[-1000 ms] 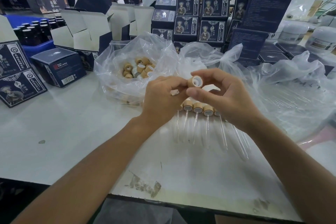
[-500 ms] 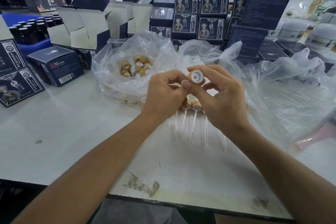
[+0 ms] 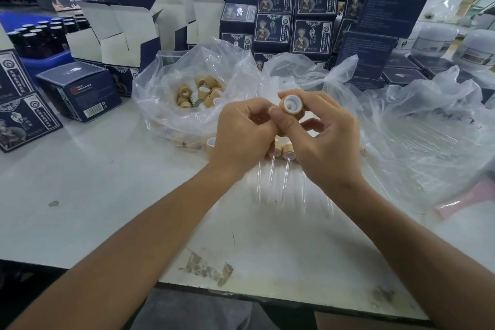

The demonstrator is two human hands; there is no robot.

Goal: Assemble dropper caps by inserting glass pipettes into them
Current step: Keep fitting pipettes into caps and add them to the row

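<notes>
My right hand (image 3: 324, 147) pinches a tan dropper cap (image 3: 291, 105) between thumb and fingers, its white open inside turned toward me. My left hand (image 3: 241, 136) is right beside it with fingers curled toward my right thumb; what it holds is hidden. Under both hands lie assembled droppers (image 3: 285, 152) in a row on the table, their glass pipettes (image 3: 272, 174) pointing toward me. A clear bag (image 3: 166, 67) behind my left hand holds several loose tan caps (image 3: 199, 94). A second clear bag (image 3: 417, 139) with glass pipettes lies to the right.
Dark blue cartons (image 3: 294, 24) are stacked along the back, with open white-flapped boxes (image 3: 120, 35) at the left. A blue crate of dark bottles (image 3: 40, 40) stands far left, white jars (image 3: 476, 48) far right. The table's front edge (image 3: 241, 295) runs close to me.
Both hands rose slightly and drew together. The cap in my right hand has turned so its white opening faces me more fully.
</notes>
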